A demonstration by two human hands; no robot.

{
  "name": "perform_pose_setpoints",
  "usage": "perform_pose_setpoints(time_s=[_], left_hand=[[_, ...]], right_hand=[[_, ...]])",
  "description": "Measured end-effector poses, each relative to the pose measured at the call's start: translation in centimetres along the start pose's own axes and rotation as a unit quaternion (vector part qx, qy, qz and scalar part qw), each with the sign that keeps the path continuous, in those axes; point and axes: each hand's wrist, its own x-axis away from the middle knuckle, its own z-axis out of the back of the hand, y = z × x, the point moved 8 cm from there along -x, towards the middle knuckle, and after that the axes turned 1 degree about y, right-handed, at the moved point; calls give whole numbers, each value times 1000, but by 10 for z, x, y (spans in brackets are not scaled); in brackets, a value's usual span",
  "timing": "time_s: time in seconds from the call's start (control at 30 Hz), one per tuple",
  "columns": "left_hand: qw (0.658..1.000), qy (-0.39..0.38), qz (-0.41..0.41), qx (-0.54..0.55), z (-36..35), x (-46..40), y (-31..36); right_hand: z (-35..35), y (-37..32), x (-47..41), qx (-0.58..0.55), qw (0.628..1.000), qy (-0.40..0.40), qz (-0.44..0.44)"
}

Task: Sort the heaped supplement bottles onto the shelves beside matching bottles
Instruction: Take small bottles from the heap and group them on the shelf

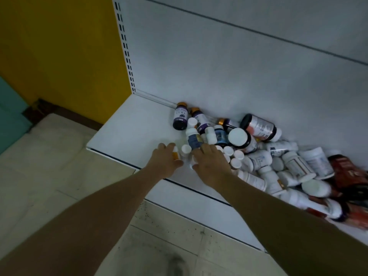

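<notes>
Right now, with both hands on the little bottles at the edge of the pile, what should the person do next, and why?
Probably close the left hand around the small orange-labelled bottle and lift it clear. That bottle sits at the pile's left edge with bare shelf beside it, so nothing rests on it. The right hand covers neighbouring white-capped bottles, which could steady them.

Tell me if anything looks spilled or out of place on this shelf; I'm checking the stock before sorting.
Yes. The bottles lie in a jumbled heap on the white shelf, most tipped on their sides and piled over each other rather than in rows. No loose pills or leaks show. The left hand and right hand reach into its near edge.
</notes>
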Motion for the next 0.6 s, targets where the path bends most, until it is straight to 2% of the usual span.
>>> perform_pose_setpoints(time_s=[0.1, 0.17, 0.2, 0.23, 0.27, 0.33, 0.37, 0.4, 0.43, 0.47, 0.5, 0.6], left_hand=[[995, 33, -19, 93, 9, 8, -5], [974, 20, -12, 224, 21, 22, -9], [951, 1, 0, 309, 28, 33, -10], [923, -21, 8, 385, 37, 45, -8], [896, -40, 11, 441, 47, 58, -5], [853, -64, 2, 518, 74, 86, 6], [831, -74, -4, 551, 90, 101, 13], [810, -86, -14, 580, 107, 115, 20], [790, -100, -32, 604, 124, 130, 27], [771, -114, -53, 625, 140, 145, 34], [754, -124, -72, 640, 157, 159, 40], [730, -146, -125, 656, 202, 200, 52]], right_hand=[[10, 0, 6, -51, 998, 10, -20], [28, 1, 15, -159, 985, 43, -59], [36, 3, 21, -238, 965, 59, -90], [44, 5, 28, -335, 929, 70, -137], [49, 6, 37, -457, 865, 68, -195], [58, -8, 53, -701, 657, 55, -272], [66, -21, 61, -779, 558, 51, -282], [79, -34, 69, -829, 482, 52, -278], [94, -46, 76, -861, 430, 59, -265], [108, -57, 82, -879, 401, 67, -247], [122, -66, 89, -890, 388, 77, -228], [162, -87, 111, -899, 375, 109, -200]])
